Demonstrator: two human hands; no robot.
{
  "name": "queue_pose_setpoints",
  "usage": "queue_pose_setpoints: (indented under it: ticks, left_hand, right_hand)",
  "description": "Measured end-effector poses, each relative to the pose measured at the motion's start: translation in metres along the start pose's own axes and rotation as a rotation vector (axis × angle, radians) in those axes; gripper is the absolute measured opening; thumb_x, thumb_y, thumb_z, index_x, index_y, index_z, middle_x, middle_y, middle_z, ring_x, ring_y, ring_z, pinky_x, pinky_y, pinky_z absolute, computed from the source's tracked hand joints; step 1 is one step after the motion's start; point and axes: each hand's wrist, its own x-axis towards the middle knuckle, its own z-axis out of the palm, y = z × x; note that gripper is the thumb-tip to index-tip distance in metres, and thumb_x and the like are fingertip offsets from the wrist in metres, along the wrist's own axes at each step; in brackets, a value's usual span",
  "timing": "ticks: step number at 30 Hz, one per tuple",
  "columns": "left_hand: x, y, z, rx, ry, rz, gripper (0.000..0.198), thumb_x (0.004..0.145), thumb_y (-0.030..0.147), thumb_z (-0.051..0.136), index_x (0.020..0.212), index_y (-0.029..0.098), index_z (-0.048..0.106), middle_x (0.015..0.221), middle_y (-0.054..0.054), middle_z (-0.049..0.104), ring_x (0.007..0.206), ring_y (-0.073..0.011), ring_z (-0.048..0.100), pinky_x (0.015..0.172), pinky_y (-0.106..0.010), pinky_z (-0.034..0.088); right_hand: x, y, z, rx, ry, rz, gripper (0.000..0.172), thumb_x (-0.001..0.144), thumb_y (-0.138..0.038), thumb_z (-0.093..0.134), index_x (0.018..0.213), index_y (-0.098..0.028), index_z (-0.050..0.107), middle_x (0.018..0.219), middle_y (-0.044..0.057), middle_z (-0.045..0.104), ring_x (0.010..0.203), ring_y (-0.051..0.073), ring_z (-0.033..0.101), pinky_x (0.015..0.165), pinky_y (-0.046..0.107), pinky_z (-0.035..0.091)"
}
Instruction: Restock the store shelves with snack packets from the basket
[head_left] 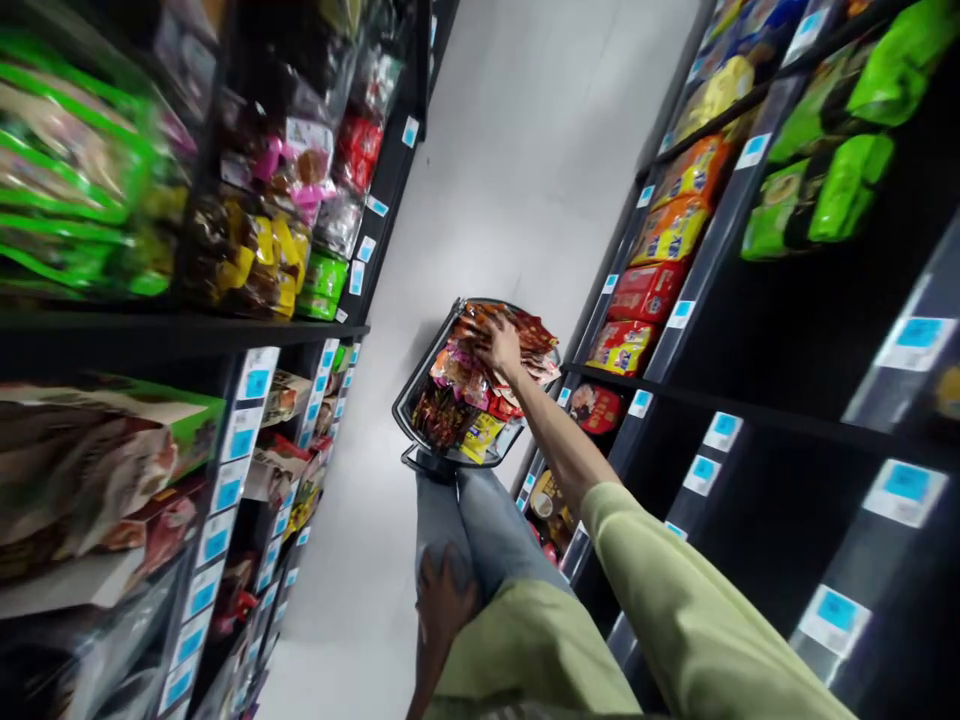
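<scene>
On the floor ahead of my legs stands a shopping basket [405,400] with a dark rim, filled with snack packets. My right hand [504,348] reaches down into its far part, its fingers closed about reddish-brown snack packets [534,335]. Their tips are partly lost among the wrappers. Nearer me in the basket lie pink packets [457,372], dark red-brown packets [441,418] and a yellow packet [481,437]. My left hand [448,592] rests on my jeans near the knee, fingers spread and holding nothing.
Dark shelves flank the narrow aisle. Bagged snacks [274,250] and boxes [90,470] fill the left side. On the right sit red and yellow packs [622,345] and green packs [855,185]. Price tags line the shelf edges [681,315]. Pale floor [517,180] runs ahead.
</scene>
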Motion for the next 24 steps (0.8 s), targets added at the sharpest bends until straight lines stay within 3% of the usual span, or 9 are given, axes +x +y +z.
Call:
queue_pose_setpoints:
  ticks: [2, 4, 9, 15, 18, 21, 24]
  left_hand:
    - [0.002, -0.003, 0.014, 0.149, 0.033, 0.001, 0.056, 0.076, 0.042, 0.073, 0.13, 0.03, 0.058, 0.151, -0.013, 0.037, 0.137, -0.0472, 0.036, 0.098, -0.067, 0.042]
    - [0.002, -0.002, 0.017, 0.276, 0.033, 0.027, 0.065, 0.072, 0.043, 0.072, 0.135, 0.034, 0.055, 0.152, -0.015, 0.034, 0.134, -0.0531, 0.036, 0.092, -0.071, 0.042]
    - [0.003, 0.006, 0.004, 0.334, 0.048, 0.082, 0.069, 0.076, 0.042, 0.066, 0.142, 0.034, 0.048, 0.15, -0.016, 0.037, 0.129, -0.0501, 0.043, 0.09, -0.066, 0.045]
    - [0.0, 0.004, 0.0, 0.444, 0.013, 0.052, 0.066, 0.08, 0.039, 0.061, 0.144, 0.033, 0.048, 0.15, -0.015, 0.038, 0.13, -0.0432, 0.046, 0.092, -0.059, 0.05]
    - [-0.008, 0.006, -0.003, 0.534, -0.034, 0.047, 0.062, 0.085, 0.036, 0.054, 0.147, 0.029, 0.046, 0.154, -0.017, 0.036, 0.133, -0.0407, 0.045, 0.095, -0.056, 0.05]
    - [-0.024, 0.015, -0.016, 0.519, -0.09, 0.027, 0.058, 0.086, 0.031, 0.054, 0.144, 0.024, 0.051, 0.153, -0.018, 0.039, 0.138, -0.039, 0.043, 0.105, -0.052, 0.045]
    - [-0.047, 0.039, -0.042, 0.387, -0.125, 0.073, 0.047, 0.079, 0.024, 0.062, 0.126, 0.028, 0.067, 0.14, -0.013, 0.056, 0.132, -0.0406, 0.051, 0.111, -0.054, 0.04]
  right_hand:
    - [0.016, 0.003, 0.017, -0.033, -0.01, 0.017, 0.059, 0.081, -0.029, 0.071, 0.133, -0.009, 0.052, 0.148, 0.02, 0.037, 0.134, 0.03, 0.033, 0.11, 0.042, 0.026]
    - [0.026, 0.004, 0.029, -0.079, 0.013, 0.046, 0.054, 0.085, -0.029, 0.066, 0.133, -0.008, 0.051, 0.144, 0.02, 0.039, 0.132, 0.03, 0.033, 0.108, 0.044, 0.023]
    - [0.027, -0.001, 0.036, -0.146, 0.074, 0.013, 0.04, 0.089, -0.03, 0.059, 0.125, -0.013, 0.057, 0.135, 0.017, 0.05, 0.124, 0.032, 0.038, 0.107, 0.047, 0.024]
    - [-0.001, -0.01, 0.031, -0.025, 0.168, -0.061, 0.036, 0.087, -0.026, 0.055, 0.121, -0.014, 0.063, 0.13, 0.014, 0.059, 0.118, 0.03, 0.046, 0.103, 0.043, 0.03]
    - [-0.029, -0.021, 0.017, 0.102, 0.248, -0.139, 0.037, 0.087, -0.027, 0.055, 0.12, -0.015, 0.064, 0.128, 0.014, 0.062, 0.118, 0.029, 0.05, 0.102, 0.043, 0.034]
    - [-0.073, -0.042, -0.018, 0.336, 0.372, -0.149, 0.037, 0.088, -0.035, 0.055, 0.117, -0.016, 0.065, 0.122, 0.014, 0.065, 0.114, 0.027, 0.056, 0.098, 0.042, 0.041]
    - [-0.129, -0.071, -0.065, 0.686, 0.532, 0.041, 0.043, 0.085, -0.048, 0.06, 0.112, -0.015, 0.067, 0.11, 0.013, 0.07, 0.102, 0.026, 0.062, 0.089, 0.039, 0.048]
